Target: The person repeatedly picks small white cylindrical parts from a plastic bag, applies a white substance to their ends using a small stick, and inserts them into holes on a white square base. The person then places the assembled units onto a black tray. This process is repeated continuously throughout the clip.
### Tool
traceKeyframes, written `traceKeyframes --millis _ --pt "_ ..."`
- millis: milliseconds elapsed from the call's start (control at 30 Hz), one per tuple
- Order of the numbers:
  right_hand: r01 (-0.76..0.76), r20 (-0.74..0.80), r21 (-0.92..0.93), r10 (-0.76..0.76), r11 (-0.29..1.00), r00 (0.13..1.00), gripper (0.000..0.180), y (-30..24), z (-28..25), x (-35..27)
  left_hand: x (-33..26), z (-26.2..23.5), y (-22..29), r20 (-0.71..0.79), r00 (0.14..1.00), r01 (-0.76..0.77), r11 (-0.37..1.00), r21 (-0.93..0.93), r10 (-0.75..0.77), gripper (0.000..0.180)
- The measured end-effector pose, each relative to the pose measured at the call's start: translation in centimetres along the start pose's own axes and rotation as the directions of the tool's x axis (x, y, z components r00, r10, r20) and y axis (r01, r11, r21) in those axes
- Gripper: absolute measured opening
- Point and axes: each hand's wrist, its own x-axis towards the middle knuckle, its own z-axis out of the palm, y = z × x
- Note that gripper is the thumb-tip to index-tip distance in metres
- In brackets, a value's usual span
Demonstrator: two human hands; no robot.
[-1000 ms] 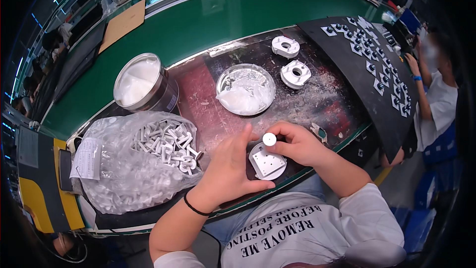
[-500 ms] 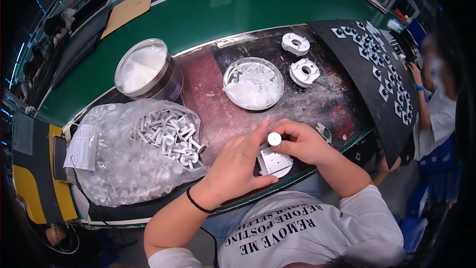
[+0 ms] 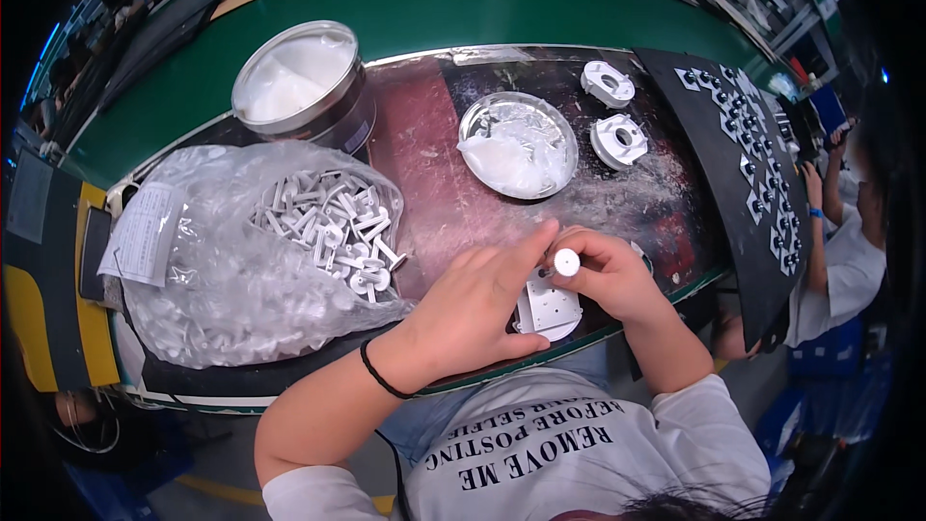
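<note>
In front of me, near the bench's front edge, lies a white plastic housing (image 3: 554, 313) with small holes in its flat face. My left hand (image 3: 468, 314) grips it from the left, thumb on the near side and fingers reaching round the far side. Between the thumb and fingers of my right hand (image 3: 612, 275) is a white part with a round disc head (image 3: 566, 262), held over the housing's far edge. The lower end of that part is hidden by my fingers.
A clear bag (image 3: 222, 270) of white stemmed parts (image 3: 333, 232) lies left, behind it a metal tin (image 3: 294, 82). A round metal dish (image 3: 521, 145) holds whitish film or grease. Two white housings (image 3: 617, 142) stand beyond it. At right is a black board (image 3: 694, 125) with small parts; a co-worker (image 3: 839, 260) sits beyond.
The view has shifted, so the bench items appear displaced. My hands keep nearly the same hold, and the disc-headed part stays over the housing's far edge.
</note>
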Motion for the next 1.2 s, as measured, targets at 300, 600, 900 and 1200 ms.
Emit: traceKeyframes --millis 300,600,900,1200 --pt "-0.004 0.088 -0.044 0.008 0.999 0.996 0.02 -0.2 -0.9 0.1 -0.1 0.0 -0.1 -0.014 1.0 -0.027 0.999 -0.022 0.027 0.107" --pt "0.08 -0.242 0.134 -0.046 0.988 0.969 0.021 0.9 -3.3 -3.5 -0.2 0.5 -0.5 -0.037 0.998 -0.045 0.999 -0.022 0.044 0.109" --pt "0.243 -0.261 0.032 -0.226 0.97 0.938 0.011 2.0 -3.7 -4.4 0.9 -1.2 0.8 0.006 0.999 0.044 0.996 0.076 -0.044 0.113" --pt "0.25 -0.196 -0.022 -0.249 0.968 0.948 0.009 1.7 -4.1 -4.6 13.5 -8.2 -5.0 -0.425 0.843 0.448 0.869 0.212 -0.331 0.107"
